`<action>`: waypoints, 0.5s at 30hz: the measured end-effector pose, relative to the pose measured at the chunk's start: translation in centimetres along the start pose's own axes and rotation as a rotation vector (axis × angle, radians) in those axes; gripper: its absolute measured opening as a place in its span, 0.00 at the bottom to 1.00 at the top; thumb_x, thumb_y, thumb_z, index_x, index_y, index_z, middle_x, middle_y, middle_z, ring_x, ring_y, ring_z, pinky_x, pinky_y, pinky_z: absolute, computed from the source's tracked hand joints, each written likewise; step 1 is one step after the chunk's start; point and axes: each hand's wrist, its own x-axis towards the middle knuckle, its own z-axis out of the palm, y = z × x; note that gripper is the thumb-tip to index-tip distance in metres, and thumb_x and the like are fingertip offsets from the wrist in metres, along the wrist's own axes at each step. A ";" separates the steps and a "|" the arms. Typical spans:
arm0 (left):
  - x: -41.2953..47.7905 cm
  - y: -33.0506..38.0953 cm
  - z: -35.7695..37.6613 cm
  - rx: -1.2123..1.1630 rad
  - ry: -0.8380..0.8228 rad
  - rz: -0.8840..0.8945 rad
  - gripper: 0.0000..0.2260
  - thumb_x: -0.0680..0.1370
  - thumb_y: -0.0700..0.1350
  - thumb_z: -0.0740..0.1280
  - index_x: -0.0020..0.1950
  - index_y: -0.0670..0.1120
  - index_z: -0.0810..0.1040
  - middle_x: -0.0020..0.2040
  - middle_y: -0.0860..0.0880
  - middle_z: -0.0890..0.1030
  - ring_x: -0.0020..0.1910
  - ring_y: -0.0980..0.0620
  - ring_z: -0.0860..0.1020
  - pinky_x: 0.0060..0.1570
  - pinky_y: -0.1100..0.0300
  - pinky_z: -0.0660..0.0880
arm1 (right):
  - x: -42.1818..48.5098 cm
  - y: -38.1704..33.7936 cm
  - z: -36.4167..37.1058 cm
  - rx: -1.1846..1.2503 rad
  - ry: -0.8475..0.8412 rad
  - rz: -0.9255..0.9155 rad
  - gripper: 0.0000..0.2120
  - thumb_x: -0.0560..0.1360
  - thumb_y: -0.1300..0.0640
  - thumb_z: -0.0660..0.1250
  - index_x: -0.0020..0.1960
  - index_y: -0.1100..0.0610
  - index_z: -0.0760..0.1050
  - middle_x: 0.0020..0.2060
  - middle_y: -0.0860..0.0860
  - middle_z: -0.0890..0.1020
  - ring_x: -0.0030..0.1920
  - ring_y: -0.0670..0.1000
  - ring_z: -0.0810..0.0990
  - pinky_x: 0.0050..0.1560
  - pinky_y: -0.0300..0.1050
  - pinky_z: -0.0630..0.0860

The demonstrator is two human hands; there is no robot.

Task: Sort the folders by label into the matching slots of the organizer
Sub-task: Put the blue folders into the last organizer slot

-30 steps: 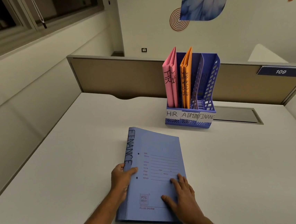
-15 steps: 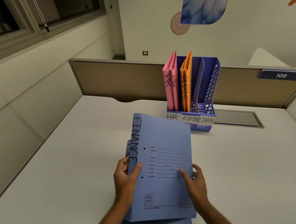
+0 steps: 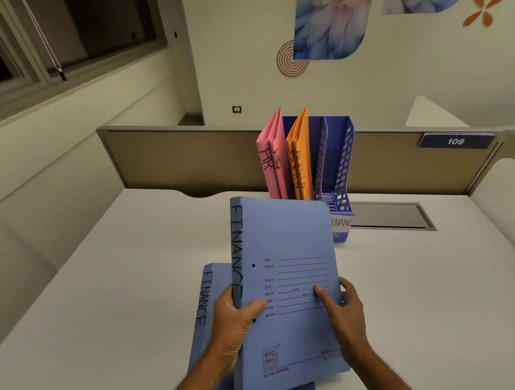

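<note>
FINANCE folder (image 3: 285,233), blue, name inked down the spine: held off the desk (image 3: 103,304) in both hands, near upright, cover toward the camera, top edge leaning away. Second blue folder (image 3: 210,293), same FINANCE marking, flat on the desk below and left of the held one, partly covered by it.

Left hand (image 3: 234,326) wrapped round the spine edge, thumb flat on the cover between the two punch holes, fingers curled behind. Right hand (image 3: 344,309) gripping the opposite edge, thumb on the printed form lines, fingers round the back.

Further back, well apart from the hands: blue organizer (image 3: 345,161) standing on the desk near the partition (image 3: 183,158). Two pink folders (image 3: 273,158) marked HR upright in the left slot. Two orange folders (image 3: 301,153) upright in the middle slot, writing too blurred to read. White label (image 3: 342,222) on the front of the right slot showing "INANC", rest hidden behind the held folder.

Grey hatch (image 3: 390,216) set into the desk just right of the organizer. Plate (image 3: 455,141) numbered 109 on the partition, far right. Flower decals (image 3: 333,14) on the wall behind. Dark window (image 3: 46,36) upper left.
</note>
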 end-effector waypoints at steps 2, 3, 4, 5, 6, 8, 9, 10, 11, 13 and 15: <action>0.3 0.9 1.5 -0.008 0.007 0.053 0.15 0.71 0.37 0.76 0.54 0.49 0.80 0.48 0.52 0.87 0.42 0.47 0.87 0.34 0.57 0.82 | 0.9 -0.8 -0.7 -0.012 0.003 -0.030 0.29 0.72 0.41 0.70 0.69 0.46 0.64 0.65 0.48 0.75 0.56 0.50 0.77 0.51 0.45 0.77; 0.5 1.4 2.2 -0.014 0.013 0.082 0.14 0.71 0.36 0.76 0.53 0.49 0.80 0.48 0.51 0.87 0.43 0.48 0.87 0.34 0.57 0.82 | 1.3 -1.4 -1.0 -0.028 0.006 -0.044 0.31 0.72 0.40 0.69 0.70 0.46 0.63 0.67 0.49 0.74 0.60 0.52 0.76 0.55 0.50 0.78; 0.7 2.0 3.0 -0.020 0.020 0.114 0.14 0.71 0.36 0.76 0.53 0.50 0.81 0.48 0.51 0.87 0.43 0.48 0.87 0.35 0.57 0.82 | 1.7 -2.0 -1.3 -0.054 0.019 -0.055 0.34 0.72 0.39 0.69 0.72 0.47 0.61 0.70 0.49 0.72 0.64 0.54 0.75 0.59 0.55 0.77; 1.0 2.5 3.8 -0.028 0.028 0.146 0.14 0.71 0.36 0.76 0.53 0.51 0.81 0.49 0.51 0.87 0.44 0.48 0.86 0.36 0.57 0.82 | 2.0 -2.6 -1.6 -0.086 0.043 -0.062 0.36 0.72 0.39 0.69 0.74 0.47 0.59 0.72 0.50 0.69 0.67 0.56 0.73 0.63 0.59 0.74; 1.3 3.1 4.7 -0.037 0.040 0.178 0.14 0.72 0.36 0.75 0.53 0.51 0.81 0.49 0.52 0.87 0.44 0.49 0.86 0.36 0.57 0.82 | 2.3 -3.2 -1.9 -0.112 0.074 -0.074 0.39 0.72 0.38 0.69 0.76 0.47 0.56 0.74 0.50 0.67 0.70 0.57 0.71 0.66 0.62 0.72; 2.0 4.4 6.5 -0.051 0.076 0.250 0.15 0.72 0.36 0.75 0.52 0.54 0.82 0.49 0.54 0.87 0.45 0.51 0.86 0.37 0.58 0.82 | 2.3 -4.3 -2.2 -0.116 0.108 -0.134 0.39 0.71 0.38 0.69 0.76 0.45 0.55 0.74 0.46 0.66 0.71 0.56 0.69 0.66 0.63 0.72; 2.3 5.1 7.5 -0.051 0.095 0.294 0.15 0.73 0.37 0.75 0.51 0.57 0.82 0.49 0.56 0.86 0.46 0.52 0.86 0.38 0.59 0.82 | 2.1 -4.8 -2.2 -0.091 0.102 -0.188 0.37 0.72 0.38 0.70 0.75 0.43 0.56 0.71 0.42 0.67 0.69 0.52 0.71 0.65 0.59 0.75; 2.7 5.8 8.5 -0.043 0.112 0.338 0.16 0.73 0.37 0.74 0.51 0.59 0.82 0.49 0.58 0.86 0.46 0.55 0.85 0.38 0.61 0.82 | 1.8 -5.3 -2.2 -0.068 0.086 -0.252 0.35 0.72 0.39 0.70 0.73 0.39 0.57 0.68 0.36 0.69 0.68 0.47 0.72 0.63 0.51 0.77; 3.1 6.5 9.5 -0.035 0.128 0.378 0.17 0.73 0.38 0.74 0.51 0.61 0.81 0.49 0.60 0.86 0.47 0.57 0.85 0.38 0.63 0.81 | 1.5 -5.7 -2.3 -0.065 0.065 -0.316 0.33 0.72 0.40 0.71 0.71 0.35 0.57 0.65 0.31 0.69 0.66 0.41 0.72 0.61 0.41 0.77; 4.0 7.7 11.5 -0.034 0.168 0.440 0.17 0.74 0.40 0.74 0.53 0.62 0.80 0.50 0.62 0.85 0.50 0.59 0.84 0.38 0.66 0.80 | 1.0 -6.0 -2.7 -0.116 0.015 -0.419 0.33 0.71 0.37 0.70 0.69 0.33 0.56 0.64 0.26 0.66 0.65 0.34 0.69 0.57 0.27 0.71; 5.1 8.7 13.4 -0.027 0.225 0.491 0.16 0.74 0.41 0.74 0.54 0.61 0.79 0.52 0.63 0.84 0.51 0.61 0.83 0.39 0.68 0.80 | 1.0 -5.8 -3.0 -0.181 -0.062 -0.478 0.36 0.69 0.33 0.70 0.71 0.36 0.56 0.68 0.28 0.65 0.68 0.35 0.67 0.60 0.30 0.70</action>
